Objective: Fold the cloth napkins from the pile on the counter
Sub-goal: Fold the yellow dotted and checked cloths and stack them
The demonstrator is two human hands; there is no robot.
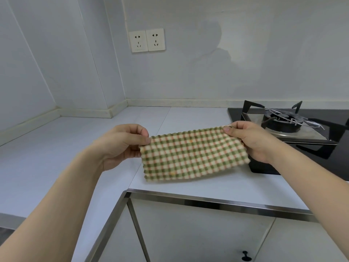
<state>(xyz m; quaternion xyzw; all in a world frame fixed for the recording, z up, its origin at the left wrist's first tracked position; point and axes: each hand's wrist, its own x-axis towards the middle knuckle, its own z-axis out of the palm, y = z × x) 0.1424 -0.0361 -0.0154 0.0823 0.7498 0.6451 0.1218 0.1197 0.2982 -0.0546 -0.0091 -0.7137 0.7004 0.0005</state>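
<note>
You are holding one green, orange and cream checked waffle-weave cloth napkin (192, 154) up in the air in front of the black glass gas hob (302, 133), stretched into a long rectangle with its far right corner overlapping the hob's near left edge in this view. Your left hand (122, 146) pinches the upper left corner between thumb and curled fingers; your right hand (251, 140) pinches the upper right corner the same way. The napkin looks already doubled over once, though the layers along its top edge are too fine to tell apart for sure. Its lower edge hangs close above the pale grey counter (56, 148) to the left of the hob, apparently not resting on it. No pile of napkins and no finished stack show anywhere beside the hob, so you cannot judge how many are done. For this one, at least another fold and setting it down seem to remain.
</note>
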